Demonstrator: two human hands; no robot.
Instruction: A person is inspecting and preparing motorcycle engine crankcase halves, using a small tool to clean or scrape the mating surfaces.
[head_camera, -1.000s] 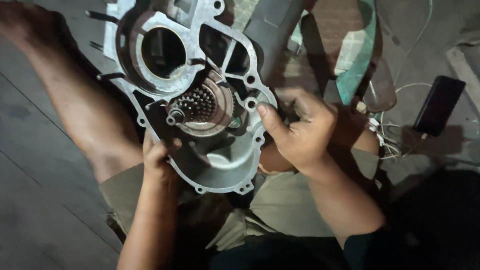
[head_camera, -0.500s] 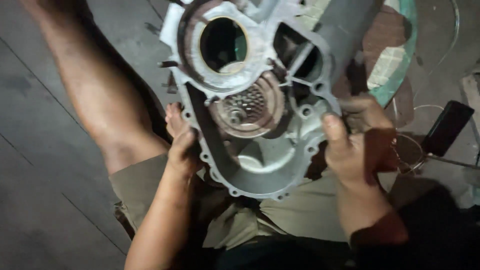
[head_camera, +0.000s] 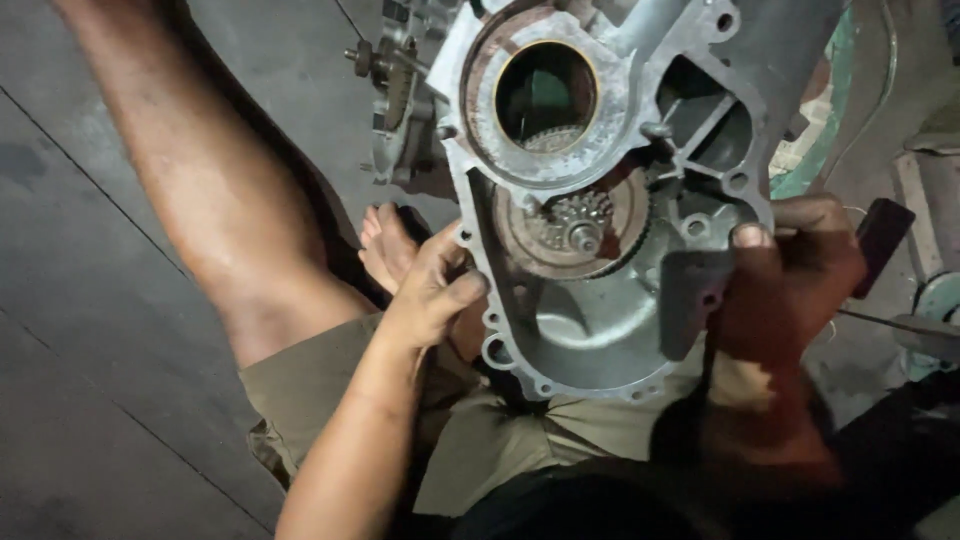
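Your left hand (head_camera: 435, 295) and right hand (head_camera: 790, 270) each clamp an edge of the aluminium crankcase half (head_camera: 610, 200), which sits between them above your lap. Keep both grips firm and the casing level, so the gear cluster (head_camera: 578, 232) between your thumbs stays seated.

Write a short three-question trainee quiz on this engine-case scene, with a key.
1. True or false: only the right hand grips the grey metal engine case.
2. Which part sits just below the large round opening? A) gear cluster B) coiled spring C) rubber hose
3. The left hand grips which edge of the case, as the camera sees it?

Key: 1. False, both hands grip it. 2. A, the gear cluster. 3. The left edge.
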